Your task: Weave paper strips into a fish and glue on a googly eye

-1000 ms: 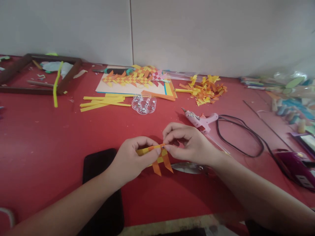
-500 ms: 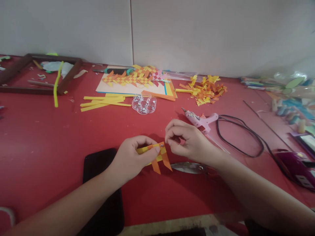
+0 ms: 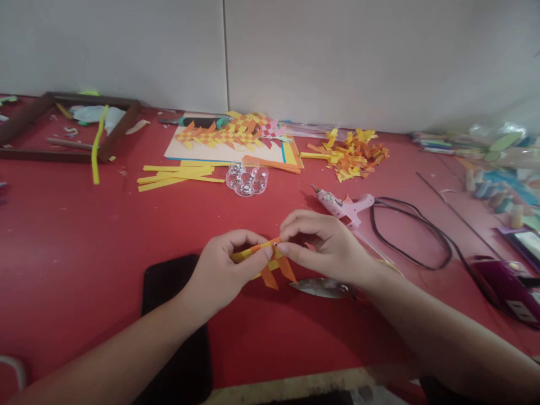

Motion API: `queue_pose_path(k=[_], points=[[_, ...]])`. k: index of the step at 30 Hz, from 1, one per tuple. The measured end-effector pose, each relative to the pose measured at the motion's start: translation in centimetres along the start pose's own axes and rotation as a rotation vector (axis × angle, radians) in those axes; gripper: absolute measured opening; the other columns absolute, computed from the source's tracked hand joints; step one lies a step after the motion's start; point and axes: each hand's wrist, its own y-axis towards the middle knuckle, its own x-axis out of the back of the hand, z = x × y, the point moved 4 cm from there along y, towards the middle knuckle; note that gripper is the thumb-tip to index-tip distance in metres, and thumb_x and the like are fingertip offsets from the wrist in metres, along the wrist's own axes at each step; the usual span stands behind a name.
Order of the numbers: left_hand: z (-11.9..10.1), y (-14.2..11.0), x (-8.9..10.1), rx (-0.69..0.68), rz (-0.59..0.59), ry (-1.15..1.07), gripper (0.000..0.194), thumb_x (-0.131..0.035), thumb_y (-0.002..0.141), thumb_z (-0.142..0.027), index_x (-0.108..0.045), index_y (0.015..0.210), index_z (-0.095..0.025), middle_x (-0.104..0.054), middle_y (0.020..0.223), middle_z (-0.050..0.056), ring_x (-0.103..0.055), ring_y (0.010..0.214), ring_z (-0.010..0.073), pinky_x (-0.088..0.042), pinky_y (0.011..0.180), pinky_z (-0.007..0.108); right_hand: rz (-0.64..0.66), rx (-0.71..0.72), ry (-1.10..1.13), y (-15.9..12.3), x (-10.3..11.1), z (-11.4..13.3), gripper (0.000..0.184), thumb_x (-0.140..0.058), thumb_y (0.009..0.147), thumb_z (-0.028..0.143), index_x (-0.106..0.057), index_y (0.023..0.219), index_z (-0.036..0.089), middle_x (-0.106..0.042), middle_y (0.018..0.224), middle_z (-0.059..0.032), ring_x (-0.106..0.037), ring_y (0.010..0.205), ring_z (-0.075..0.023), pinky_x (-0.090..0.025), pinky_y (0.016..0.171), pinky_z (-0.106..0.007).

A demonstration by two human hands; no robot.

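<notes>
A small woven paper fish (image 3: 269, 275) in orange and yellow strips is pinched between the thumb and fingers of my left hand (image 3: 225, 264). A tiny googly eye (image 3: 275, 244) shows near its right end. My right hand (image 3: 323, 242) closes on that same end, its thumb beside the eye and its fingers behind the paper. Two orange strips stick out below the fish like fins. Just under my right hand lies a silver pointed tool (image 3: 320, 288), probably scissors or a blade. A black phone (image 3: 181, 343) lies partly beneath my left forearm.
Behind my hands are a clear flower-shaped case (image 3: 247, 179) of googly eyes, yellow strips (image 3: 169, 179), woven pieces (image 3: 219, 135) and paper scraps (image 3: 354, 157). A pink glue gun (image 3: 343, 208) trails its black cord (image 3: 409, 264) rightward. A brown frame (image 3: 37, 154) lies far left.
My right hand has moved slightly left and its thumb now touches the fish beside the eye. Before, its fingers were just apart from the paper. The fish has tilted a little.
</notes>
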Motion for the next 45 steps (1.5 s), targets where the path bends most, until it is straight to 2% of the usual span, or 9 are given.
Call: queue_pose_path(k=[9,18,26,34,38,41,43,45], points=[[-0.4,0.0,0.0,-0.047,0.001,0.085,0.015,-0.068,0.080,-0.032,-0.069,0.077,-0.017,-0.068,0.071,-0.001,-0.055,0.059,0.0091,-0.043,0.056,0.019,0.009,0.027,-0.039,0.1,0.1,0.2,0.011,-0.062,0.088,0.020,-0.069,0.080,0.017,-0.064,0.081,-0.0037,-0.060,0.069,-0.0111,-0.049,0.062,-0.024],[-0.3,-0.2,-0.2,-0.053,0.015,0.194,0.016,-0.067,0.079,-0.032,-0.068,0.075,-0.017,-0.066,0.070,-0.001,-0.054,0.061,0.0107,-0.041,0.057,0.021,0.016,-0.004,-0.049,0.0,-0.2,0.2,0.011,-0.061,0.079,0.012,-0.066,0.069,0.017,-0.062,0.074,-0.0011,-0.056,0.061,-0.0093,-0.044,0.056,-0.023],[-0.3,-0.2,-0.3,-0.026,0.029,0.189,0.015,-0.067,0.078,-0.031,-0.067,0.072,-0.017,-0.060,0.063,-0.003,-0.045,0.053,0.0081,-0.036,0.052,0.020,0.027,-0.018,-0.072,0.0,-0.2,0.1,0.012,-0.059,0.077,0.011,-0.065,0.069,0.017,-0.062,0.074,-0.0013,-0.054,0.060,-0.0093,-0.043,0.054,-0.022],[-0.1,-0.1,-0.1,0.005,0.008,0.131,0.017,-0.069,0.078,-0.033,-0.066,0.073,-0.017,-0.060,0.063,-0.004,-0.046,0.053,0.0073,-0.037,0.051,0.018,0.010,0.029,-0.141,0.1,0.0,0.1,0.013,-0.053,0.074,0.009,-0.056,0.067,0.018,-0.059,0.073,-0.0009,-0.054,0.063,-0.0101,-0.043,0.057,-0.023],[0.4,0.1,0.0,0.052,0.010,0.046,0.023,-0.071,0.081,-0.040,-0.067,0.078,-0.017,-0.062,0.066,-0.003,-0.049,0.054,0.0065,-0.038,0.049,0.017,-0.094,0.028,-0.200,0.1,0.8,-0.4,0.016,-0.047,0.076,0.012,-0.043,0.063,0.021,-0.048,0.063,0.0020,-0.043,0.056,-0.0101,-0.035,0.051,-0.024],[0.8,0.2,0.1,0.052,0.023,-0.047,0.022,-0.073,0.082,-0.039,-0.069,0.081,-0.017,-0.067,0.074,-0.002,-0.055,0.060,0.0060,-0.043,0.055,0.015,-0.209,-0.024,-0.253,0.2,2.1,-1.3,0.027,-0.043,0.083,0.016,-0.035,0.059,0.022,-0.040,0.056,0.0029,-0.037,0.051,-0.0099,-0.031,0.049,-0.026],[1.0,0.3,0.1,0.052,0.030,-0.120,0.020,-0.074,0.081,-0.037,-0.071,0.084,-0.018,-0.071,0.082,0.000,-0.060,0.067,0.0073,-0.048,0.062,0.017,-0.396,-0.091,-0.363,0.1,4.1,-2.0,0.034,-0.044,0.088,0.018,-0.033,0.056,0.022,-0.039,0.053,0.0026,-0.037,0.050,-0.0103,-0.031,0.050,-0.027],[1.1,0.4,0.1,0.062,0.029,-0.191,0.020,-0.076,0.080,-0.036,-0.073,0.089,-0.018,-0.074,0.088,0.001,-0.064,0.073,0.0090,-0.051,0.067,0.019,-0.617,-0.137,-0.489,-0.2,6.6,-2.4,0.035,-0.048,0.091,0.020,-0.037,0.057,0.022,-0.044,0.056,0.0007,-0.040,0.054,-0.0113,-0.032,0.053,-0.029]])
